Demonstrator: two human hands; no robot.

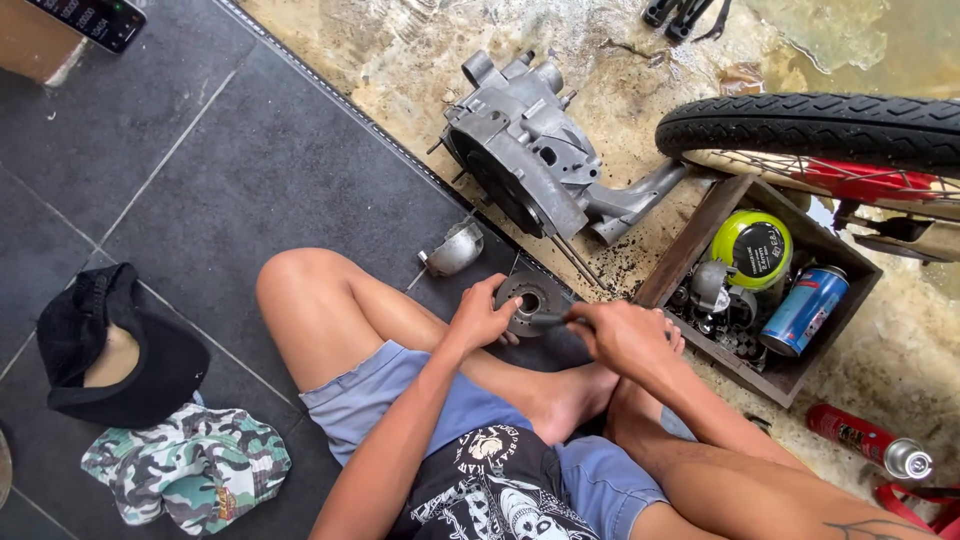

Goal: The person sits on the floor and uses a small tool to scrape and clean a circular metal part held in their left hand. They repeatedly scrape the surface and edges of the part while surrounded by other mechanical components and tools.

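Beside the dull grey cast-metal engine casing [530,150], a brown wooden box [700,235] holds a lime-green and black round tin [752,248] and a blue spray can [805,310]. Left of the casing, a camouflage-patterned green, white and brown cloth [190,475] lies on the dark grey tiled floor [240,170] by a black cap [110,350].

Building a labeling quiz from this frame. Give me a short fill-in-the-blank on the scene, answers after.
1. The left hand steadies a round metal part that rests on the ____ floor tiles.
2. The right hand holds a thin tool whose tip points into the part's ____.
3. The blue spray can lies inside a ____ box.
4. The black cap lies beside a ____-patterned cloth.

Answers: dark grey; centre hole; wooden; camouflage
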